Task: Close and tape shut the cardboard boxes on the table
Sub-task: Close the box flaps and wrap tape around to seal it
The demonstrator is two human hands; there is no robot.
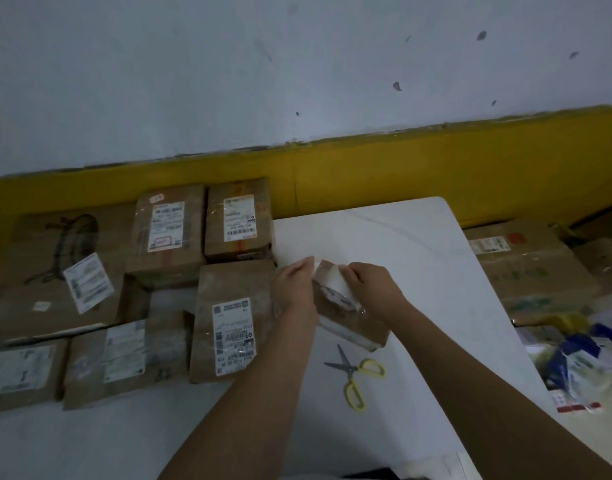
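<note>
You've got both hands on the tape roll (pixel 336 289), held right on top of the small box (pixel 354 325) near the middle of the white table (pixel 411 244). Your right hand (pixel 372 285) grips the roll from the right and your left hand (pixel 295 283) pinches at its left edge. The yellow-handled scissors (pixel 355 375) lie just in front of the box, apart from it. It's tight on your left, with a labelled box (pixel 232 322) right beside your wrist and more boxes (pixel 166 237) behind. Past the table's right edge there are cartons (pixel 526 271) and blue-and-white packets (pixel 581 356).
</note>
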